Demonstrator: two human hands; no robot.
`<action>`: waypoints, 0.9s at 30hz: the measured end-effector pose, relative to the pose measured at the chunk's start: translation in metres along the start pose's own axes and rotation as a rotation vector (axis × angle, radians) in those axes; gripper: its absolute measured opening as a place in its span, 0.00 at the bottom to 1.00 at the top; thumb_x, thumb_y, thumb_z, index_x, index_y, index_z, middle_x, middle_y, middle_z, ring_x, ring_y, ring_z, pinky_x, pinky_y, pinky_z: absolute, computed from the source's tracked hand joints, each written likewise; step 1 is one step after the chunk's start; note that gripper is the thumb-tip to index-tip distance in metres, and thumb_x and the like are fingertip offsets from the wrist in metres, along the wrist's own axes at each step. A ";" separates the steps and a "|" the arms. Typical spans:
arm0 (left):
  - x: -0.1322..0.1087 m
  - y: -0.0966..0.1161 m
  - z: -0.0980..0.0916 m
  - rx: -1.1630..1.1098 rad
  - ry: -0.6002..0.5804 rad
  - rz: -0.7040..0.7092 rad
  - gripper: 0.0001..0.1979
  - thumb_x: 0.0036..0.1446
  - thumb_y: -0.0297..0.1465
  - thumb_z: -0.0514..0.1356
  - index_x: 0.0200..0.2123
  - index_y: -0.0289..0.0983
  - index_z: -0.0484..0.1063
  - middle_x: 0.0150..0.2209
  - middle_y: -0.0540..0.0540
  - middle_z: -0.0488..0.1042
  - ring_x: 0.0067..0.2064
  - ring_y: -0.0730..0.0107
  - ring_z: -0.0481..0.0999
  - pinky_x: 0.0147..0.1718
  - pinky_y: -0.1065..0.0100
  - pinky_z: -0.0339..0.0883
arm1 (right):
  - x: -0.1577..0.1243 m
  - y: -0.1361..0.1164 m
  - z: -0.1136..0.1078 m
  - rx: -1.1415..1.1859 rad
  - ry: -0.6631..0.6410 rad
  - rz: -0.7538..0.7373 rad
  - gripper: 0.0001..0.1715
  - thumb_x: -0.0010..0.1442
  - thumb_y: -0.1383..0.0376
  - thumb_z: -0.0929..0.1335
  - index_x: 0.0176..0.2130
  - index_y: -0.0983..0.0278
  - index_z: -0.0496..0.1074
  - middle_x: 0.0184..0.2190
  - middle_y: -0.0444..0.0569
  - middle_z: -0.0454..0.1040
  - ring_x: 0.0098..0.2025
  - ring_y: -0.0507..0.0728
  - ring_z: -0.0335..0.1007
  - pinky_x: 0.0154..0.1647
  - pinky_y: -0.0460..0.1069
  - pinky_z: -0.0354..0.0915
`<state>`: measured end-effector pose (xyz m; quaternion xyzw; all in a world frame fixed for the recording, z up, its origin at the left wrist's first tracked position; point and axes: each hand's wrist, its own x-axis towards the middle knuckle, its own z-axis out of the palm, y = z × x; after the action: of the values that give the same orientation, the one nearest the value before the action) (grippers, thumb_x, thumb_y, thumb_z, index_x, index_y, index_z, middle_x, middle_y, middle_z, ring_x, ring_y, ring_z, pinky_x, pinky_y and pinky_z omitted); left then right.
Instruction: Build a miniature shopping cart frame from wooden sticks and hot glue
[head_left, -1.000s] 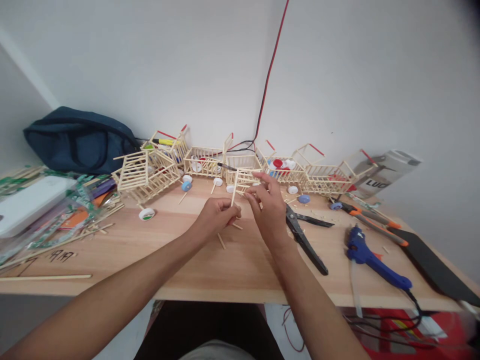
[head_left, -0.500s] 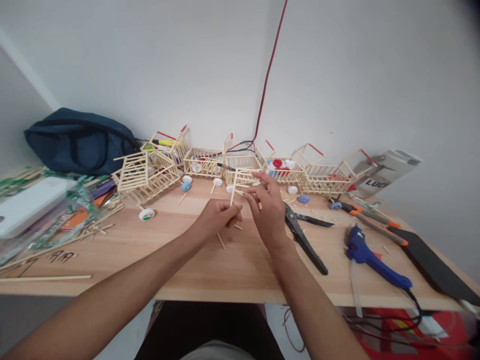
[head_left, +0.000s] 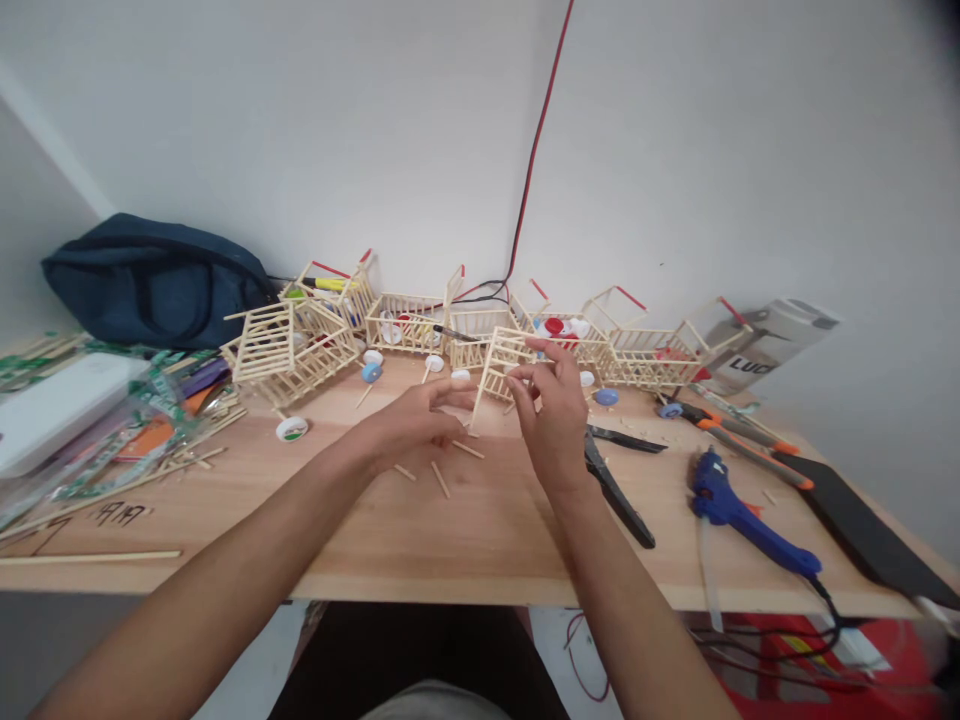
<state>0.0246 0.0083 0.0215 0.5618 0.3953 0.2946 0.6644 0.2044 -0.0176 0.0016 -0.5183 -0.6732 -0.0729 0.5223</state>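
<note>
My right hand [head_left: 551, 405] grips a small frame of thin wooden sticks [head_left: 496, 372] at its right side, thumb and fingers pinched on it. The frame is tilted, with one long stick running down its left side. Just left of that stick is my left hand [head_left: 420, 425], fingers apart, holding nothing. Short loose sticks [head_left: 441, 480] lie on the table below the left hand. Behind the frame stands a row of stick-built carts with red handles, one of them a cart [head_left: 405, 325] holding white and red caps.
Black pliers [head_left: 619, 500] lie right of my right hand, then a blue glue gun [head_left: 739, 515] and orange-handled cutters [head_left: 750, 450]. A dark blue bag [head_left: 161, 285] and a white box [head_left: 71, 405] are at the left. A larger stick cart [head_left: 292, 350] stands left of centre.
My left hand has let go of the long stick, opened and moved slightly left. My right hand has shifted right with the frame, which is now turned more upright.
</note>
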 end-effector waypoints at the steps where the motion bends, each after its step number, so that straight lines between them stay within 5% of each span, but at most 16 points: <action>1: 0.001 0.001 -0.005 -0.038 0.048 0.019 0.29 0.39 0.21 0.63 0.49 0.35 0.72 0.48 0.39 0.74 0.30 0.76 0.73 0.25 0.74 0.64 | 0.000 0.001 -0.001 -0.001 0.001 0.005 0.06 0.61 0.69 0.63 0.33 0.63 0.69 0.53 0.56 0.66 0.48 0.58 0.67 0.46 0.56 0.67; 5: 0.007 0.001 -0.025 -0.195 0.249 0.220 0.13 0.44 0.29 0.66 0.36 0.30 0.77 0.33 0.43 0.77 0.27 0.80 0.69 0.26 0.75 0.63 | 0.000 0.001 -0.001 0.004 0.007 0.021 0.06 0.61 0.68 0.64 0.33 0.63 0.69 0.53 0.56 0.65 0.45 0.57 0.68 0.45 0.56 0.68; 17: 0.010 -0.003 -0.030 -0.201 0.385 0.281 0.14 0.42 0.34 0.69 0.30 0.30 0.77 0.29 0.43 0.78 0.24 0.77 0.71 0.23 0.74 0.62 | 0.000 0.000 0.000 0.020 0.001 0.008 0.05 0.61 0.68 0.64 0.34 0.62 0.69 0.53 0.55 0.65 0.50 0.58 0.66 0.45 0.55 0.68; 27: 0.012 -0.007 -0.029 -0.156 0.359 0.307 0.11 0.51 0.34 0.61 0.22 0.33 0.67 0.12 0.57 0.55 0.14 0.84 0.49 0.15 0.77 0.39 | 0.001 -0.001 0.001 0.001 -0.008 0.017 0.05 0.61 0.69 0.64 0.32 0.63 0.69 0.52 0.56 0.66 0.47 0.58 0.68 0.46 0.55 0.67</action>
<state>0.0053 0.0321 0.0109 0.5008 0.3930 0.5168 0.5724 0.2034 -0.0169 0.0021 -0.5238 -0.6711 -0.0660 0.5204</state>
